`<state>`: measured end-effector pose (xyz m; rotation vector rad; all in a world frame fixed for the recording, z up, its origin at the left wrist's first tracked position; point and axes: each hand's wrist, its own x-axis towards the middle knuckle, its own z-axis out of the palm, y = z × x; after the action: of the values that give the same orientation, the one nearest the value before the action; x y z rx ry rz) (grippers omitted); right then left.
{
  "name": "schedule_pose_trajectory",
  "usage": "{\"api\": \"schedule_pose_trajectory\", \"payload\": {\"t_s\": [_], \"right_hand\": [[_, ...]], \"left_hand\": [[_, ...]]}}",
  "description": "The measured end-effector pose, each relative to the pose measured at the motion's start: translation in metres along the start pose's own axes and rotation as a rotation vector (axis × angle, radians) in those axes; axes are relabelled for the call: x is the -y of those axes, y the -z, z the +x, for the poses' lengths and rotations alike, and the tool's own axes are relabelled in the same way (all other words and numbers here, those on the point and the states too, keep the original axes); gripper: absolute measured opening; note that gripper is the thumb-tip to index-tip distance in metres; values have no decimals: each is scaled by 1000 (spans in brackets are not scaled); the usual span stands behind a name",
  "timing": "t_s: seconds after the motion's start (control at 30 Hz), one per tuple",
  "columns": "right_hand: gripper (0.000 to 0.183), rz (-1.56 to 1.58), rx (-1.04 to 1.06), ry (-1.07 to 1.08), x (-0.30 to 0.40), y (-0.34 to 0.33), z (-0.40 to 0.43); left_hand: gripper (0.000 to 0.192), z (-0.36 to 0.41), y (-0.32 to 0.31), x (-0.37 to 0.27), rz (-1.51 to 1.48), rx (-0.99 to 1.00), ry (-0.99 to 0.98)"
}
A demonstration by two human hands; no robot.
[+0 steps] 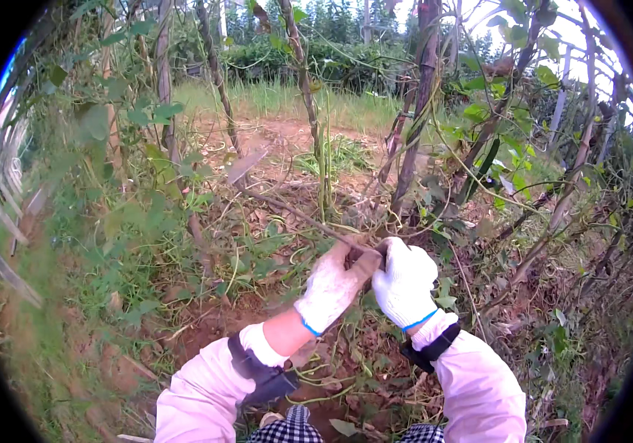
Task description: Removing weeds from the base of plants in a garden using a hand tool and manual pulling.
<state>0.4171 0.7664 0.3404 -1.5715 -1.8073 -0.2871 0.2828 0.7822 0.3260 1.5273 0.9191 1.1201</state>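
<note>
My left hand (pixel 335 288), in a soiled white knit glove with a blue cuff edge, pinches a thin brown stem (pixel 294 210) that slants down from the upper left. Close against it is my right hand (pixel 405 279), gloved the same way. Its fingers are curled at the stem's lower end, and whatever lies between them is hidden. Beyond the hands, slender green bean pods (pixel 324 171) hang beside an upright pole (pixel 302 72). On the ground below my wrists lie more long green pods (pixel 322 397) among dry leaves.
Twined poles (pixel 421 105) stand ahead, and a leaning pole (pixel 557 216) rises on the right. Leafy vines (pixel 144 232) crowd the left side. A patch of bare reddish soil (pixel 272 133) lies behind the row. Checked fabric (pixel 294 426) shows at the bottom edge.
</note>
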Motion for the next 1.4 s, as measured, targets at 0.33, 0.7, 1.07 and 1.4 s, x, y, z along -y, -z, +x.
{"api": "schedule_pose_trajectory", "payload": {"t_s": [0.33, 0.7, 1.07, 1.4], "right_hand": [[57, 1061, 460, -610, -22, -51, -45], [66, -35, 279, -453, -37, 0, 60], [40, 276, 379, -656, -48, -15, 130], [28, 358, 341, -790, -58, -27, 131]], "left_hand": [[19, -33, 38, 49, -263, 25, -26], [23, -232, 134, 112, 597, 231, 580], [42, -184, 124, 342, 292, 10, 384], [27, 18, 75, 417, 396, -463, -18]]}}
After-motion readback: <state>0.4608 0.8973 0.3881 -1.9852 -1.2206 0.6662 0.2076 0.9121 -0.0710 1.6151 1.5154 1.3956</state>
